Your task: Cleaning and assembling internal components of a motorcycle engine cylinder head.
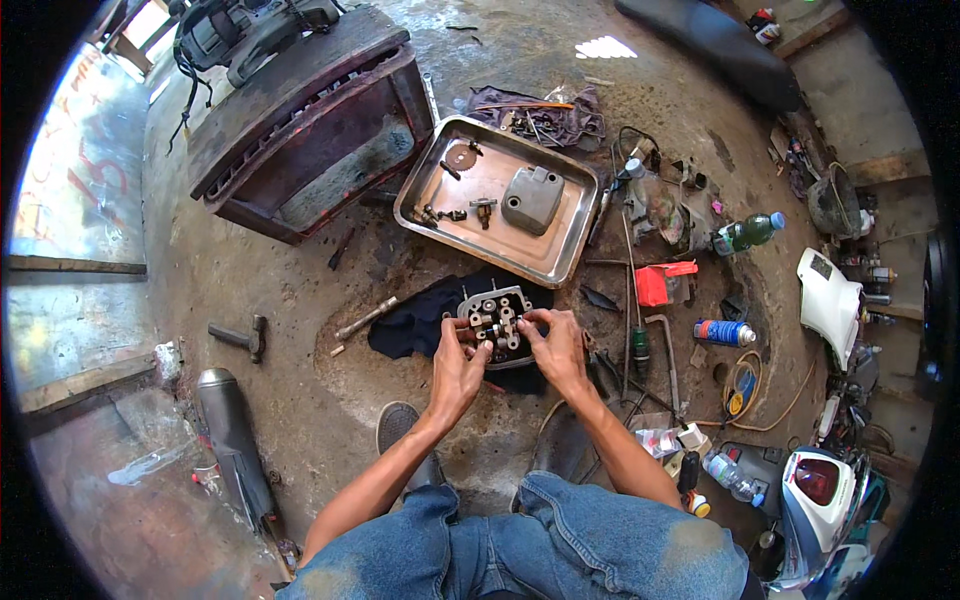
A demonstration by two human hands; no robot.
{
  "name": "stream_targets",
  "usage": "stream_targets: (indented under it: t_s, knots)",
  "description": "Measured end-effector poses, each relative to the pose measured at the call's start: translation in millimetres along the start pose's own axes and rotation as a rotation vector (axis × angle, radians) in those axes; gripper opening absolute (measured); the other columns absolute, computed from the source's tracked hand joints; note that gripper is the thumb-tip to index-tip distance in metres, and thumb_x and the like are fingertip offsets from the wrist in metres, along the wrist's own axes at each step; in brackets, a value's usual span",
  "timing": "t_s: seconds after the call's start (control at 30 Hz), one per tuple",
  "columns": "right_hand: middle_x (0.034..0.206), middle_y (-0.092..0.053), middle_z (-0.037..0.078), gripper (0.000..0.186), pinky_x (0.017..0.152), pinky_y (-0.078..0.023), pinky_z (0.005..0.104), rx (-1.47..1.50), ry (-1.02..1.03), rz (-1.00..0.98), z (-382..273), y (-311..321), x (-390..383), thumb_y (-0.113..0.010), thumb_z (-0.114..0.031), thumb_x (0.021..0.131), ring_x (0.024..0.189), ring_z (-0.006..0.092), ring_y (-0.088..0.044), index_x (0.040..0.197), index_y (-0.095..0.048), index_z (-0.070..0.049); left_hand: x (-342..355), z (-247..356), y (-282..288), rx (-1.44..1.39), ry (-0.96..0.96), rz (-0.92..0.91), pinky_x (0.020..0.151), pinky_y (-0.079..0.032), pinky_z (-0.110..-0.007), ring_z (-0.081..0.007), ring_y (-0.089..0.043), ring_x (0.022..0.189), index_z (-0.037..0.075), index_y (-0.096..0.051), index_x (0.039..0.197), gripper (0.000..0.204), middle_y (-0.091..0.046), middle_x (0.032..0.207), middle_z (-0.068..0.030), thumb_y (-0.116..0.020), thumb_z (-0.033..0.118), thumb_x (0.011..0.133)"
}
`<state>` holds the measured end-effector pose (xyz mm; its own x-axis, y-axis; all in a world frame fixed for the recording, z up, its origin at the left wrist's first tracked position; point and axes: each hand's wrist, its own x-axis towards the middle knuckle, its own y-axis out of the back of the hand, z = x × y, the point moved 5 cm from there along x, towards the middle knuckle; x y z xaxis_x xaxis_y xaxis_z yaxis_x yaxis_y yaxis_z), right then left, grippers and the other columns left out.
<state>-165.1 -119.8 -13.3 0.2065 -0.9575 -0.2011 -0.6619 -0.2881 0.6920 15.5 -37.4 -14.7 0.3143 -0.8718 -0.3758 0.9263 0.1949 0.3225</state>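
A grey metal engine cylinder head (512, 300) rests on a dark cloth (408, 330) on the ground in front of me. Valve-gear parts show inside its open top. My left hand (460, 368) grips its left side, thumb and fingers closed at the inner parts. On the opposite side, my right hand (556, 348) holds the head with thumb and fingers bent over the edge. Whether a small part sits in either pinch is hidden. Just beyond lies a metal tray (420, 200) holding a grey cover (533, 199), a toothed sprocket (461, 157) and several small engine parts.
A hammer (240, 338) and an exhaust muffler (232, 430) lie at left. A wooden bench (310, 130) stands at far left. On the right are a red box (664, 284), a green bottle (750, 233), a blue spray can (724, 332) and a screwdriver (640, 345).
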Motion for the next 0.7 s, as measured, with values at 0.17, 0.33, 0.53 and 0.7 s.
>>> stream_targets:
  t_s: [0.17, 0.33, 0.53, 0.7]
  knots:
    - [0.098, -0.074, 0.014, 0.023, 0.094, -0.050, 0.0441, 0.098, -0.035, 0.053, 4.4, 3.2, -5.2, -0.078, -0.024, 0.091, 0.103, 0.0338, -0.064, 0.104, -0.080, -0.005, -5.5, 5.2, -9.7, -0.080, 0.058, -0.006, 0.083, -0.059, -0.040, -0.0220, -0.069, 0.096, -0.002, -0.046, 0.133, 0.044, -0.068, 0.120, -0.0196, -0.070, 0.012, 0.100]
    - [0.097, -0.074, 0.014, 0.022, 0.093, -0.049, 0.0455, 0.143, -0.141, 0.018, 6.4, 4.1, -4.4, -0.076, -0.024, 0.092, 0.101, 0.0344, -0.063, 0.102, -0.080, -0.004, -4.5, -1.3, -11.9, -0.064, 0.008, 0.033, 0.084, -0.058, -0.040, -0.0217, -0.068, 0.096, -0.003, -0.046, 0.134, 0.044, -0.068, 0.121, -0.0198, -0.070, 0.012, 0.100]
    - [0.099, -0.073, 0.015, 0.025, 0.093, -0.048, 0.0471, -0.060, 0.040, 0.080, 2.4, 2.3, -5.1, -0.073, -0.026, 0.095, 0.103, 0.0355, -0.062, 0.102, -0.079, -0.004, -4.6, 4.6, -11.6, -0.022, -0.001, 0.025, 0.084, -0.057, -0.041, -0.0236, -0.067, 0.095, -0.003, -0.045, 0.135, 0.044, -0.067, 0.122, -0.0212, -0.068, 0.013, 0.101]
    - [0.105, -0.074, 0.015, 0.023, 0.096, -0.048, 0.0463, 0.098, -0.057, 0.054, 7.8, 0.2, -5.6, -0.075, -0.023, 0.094, 0.109, 0.0360, -0.062, 0.107, -0.080, -0.004, -5.9, 3.5, -11.6, -0.012, 0.016, 0.031, 0.085, -0.056, -0.041, -0.0239, -0.066, 0.096, -0.003, -0.045, 0.135, 0.044, -0.066, 0.121, -0.0216, -0.068, 0.013, 0.101]
